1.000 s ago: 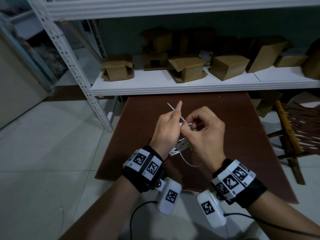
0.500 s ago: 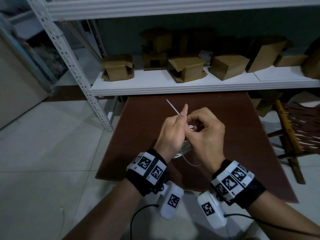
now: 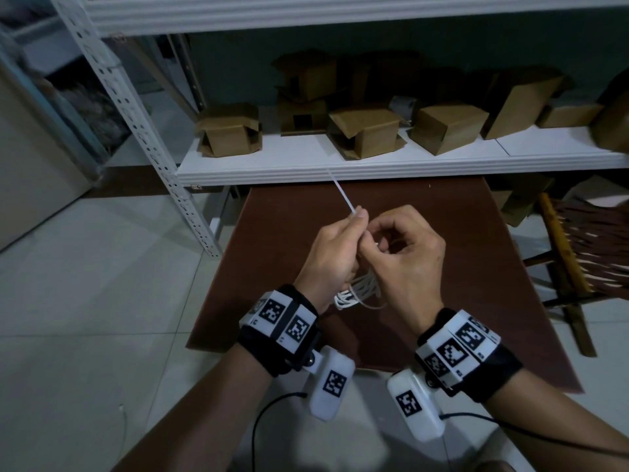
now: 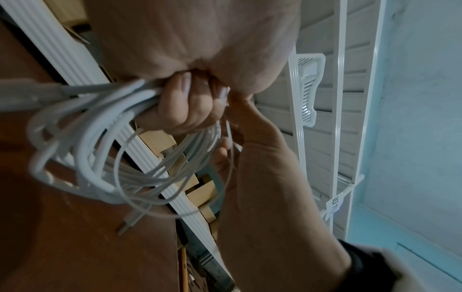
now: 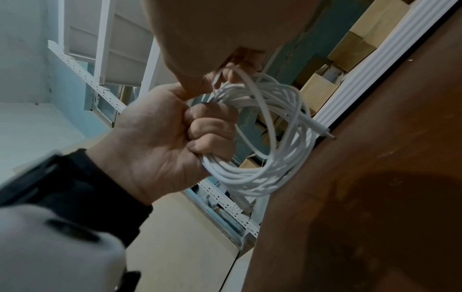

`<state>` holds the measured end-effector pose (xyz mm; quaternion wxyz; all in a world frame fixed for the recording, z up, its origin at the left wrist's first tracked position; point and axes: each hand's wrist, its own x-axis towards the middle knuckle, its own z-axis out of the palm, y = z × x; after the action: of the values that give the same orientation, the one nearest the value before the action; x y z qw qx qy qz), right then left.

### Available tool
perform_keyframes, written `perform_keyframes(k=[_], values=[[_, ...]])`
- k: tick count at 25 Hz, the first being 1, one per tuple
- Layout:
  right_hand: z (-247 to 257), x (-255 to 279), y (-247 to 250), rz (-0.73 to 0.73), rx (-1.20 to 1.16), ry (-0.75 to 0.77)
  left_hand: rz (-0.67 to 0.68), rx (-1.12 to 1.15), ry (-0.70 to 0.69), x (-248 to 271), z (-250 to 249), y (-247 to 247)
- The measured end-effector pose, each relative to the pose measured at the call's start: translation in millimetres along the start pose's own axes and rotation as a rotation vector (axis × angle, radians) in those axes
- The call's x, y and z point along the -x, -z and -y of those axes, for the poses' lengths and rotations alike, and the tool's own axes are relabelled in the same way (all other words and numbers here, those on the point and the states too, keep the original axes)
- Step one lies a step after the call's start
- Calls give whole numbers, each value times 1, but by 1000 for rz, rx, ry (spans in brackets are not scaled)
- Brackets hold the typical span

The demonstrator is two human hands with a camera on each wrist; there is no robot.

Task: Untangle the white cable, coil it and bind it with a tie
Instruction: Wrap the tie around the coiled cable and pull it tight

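Observation:
The white cable (image 3: pixel 360 289) hangs as a coil between my hands above the brown table (image 3: pixel 459 233). My left hand (image 3: pixel 360 216) curls its lower fingers round the bundle (image 5: pixel 275 158) and pinches the thin white tie (image 3: pixel 342 194), whose tail points up and away to the left. My right hand (image 3: pixel 377 240) is curled against the left one and pinches the tie (image 4: pixel 228 130) where it meets the coil (image 4: pixel 100 150). A plug end (image 5: pixel 322 131) sticks out of the coil. The tie's head is hidden by fingers.
A white shelf (image 3: pixel 408 165) with several cardboard boxes (image 3: pixel 231 134) runs just behind the table. Its perforated upright (image 3: pixel 143 124) slants down at the left. A wooden slatted chair (image 3: pixel 578 240) stands at the right. Pale floor tiles lie to the left.
My left forefinger, straight a second ago, has folded down onto the tie. The tail now reaches further out past the fingertips. The thin loop under the hands has drawn smaller.

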<state>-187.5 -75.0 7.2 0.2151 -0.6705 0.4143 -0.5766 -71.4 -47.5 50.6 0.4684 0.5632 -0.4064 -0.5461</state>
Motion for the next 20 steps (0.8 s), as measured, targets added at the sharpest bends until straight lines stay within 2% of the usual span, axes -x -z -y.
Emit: perform_keyframes(k=[4,8,12,15,20], values=[[-3,1,-3,7,7,-5,16,-54,-68,4,-1,-1],[-2,1,-3,36,-2,5,-23,-163,-165,1,5,1],[4,2,-2,30,0,36,-125,-138,-107,-14,7,13],[7,4,-4,21,-31,41,-180,3,-7,-16,2,18],[4,4,-3,2,-21,29,-104,37,14,-8,-1,15]])
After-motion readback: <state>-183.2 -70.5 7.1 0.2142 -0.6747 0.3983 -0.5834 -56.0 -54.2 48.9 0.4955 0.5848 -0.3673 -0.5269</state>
